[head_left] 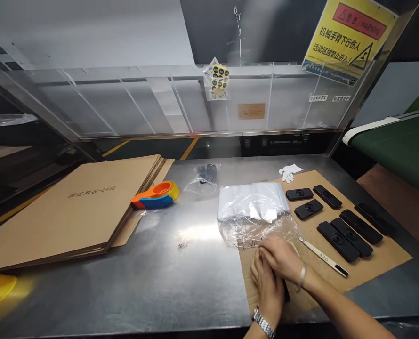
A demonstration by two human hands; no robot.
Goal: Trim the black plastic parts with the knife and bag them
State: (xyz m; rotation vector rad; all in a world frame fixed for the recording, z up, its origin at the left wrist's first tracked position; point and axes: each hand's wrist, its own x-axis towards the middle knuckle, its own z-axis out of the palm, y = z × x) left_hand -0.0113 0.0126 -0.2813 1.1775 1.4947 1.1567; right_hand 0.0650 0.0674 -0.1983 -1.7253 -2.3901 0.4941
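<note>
My left hand (268, 289), with a metal watch at the wrist, is closed around a black plastic part (286, 293) low over the cardboard sheet (382, 259). Most of that part is hidden under my hands. My right hand (282, 259) lies across the top, its fingers bent and pressed together at the left hand's fingers; whatever they pinch is hidden. Just right of it lies a trimming knife (324, 256) with a pale handle marked A26. Several similar black parts (338, 241) with round recesses lie farther right on the cardboard. Beyond my hands is a stack of clear plastic bags (253, 202).
Flat cardboard (71, 207) is stacked at left, with an orange and blue tape dispenser (156, 195) at its edge. A small bag with a dark item (207, 174) and a white glove (290, 172) lie at the back. A green conveyor belt (396, 141) runs at right.
</note>
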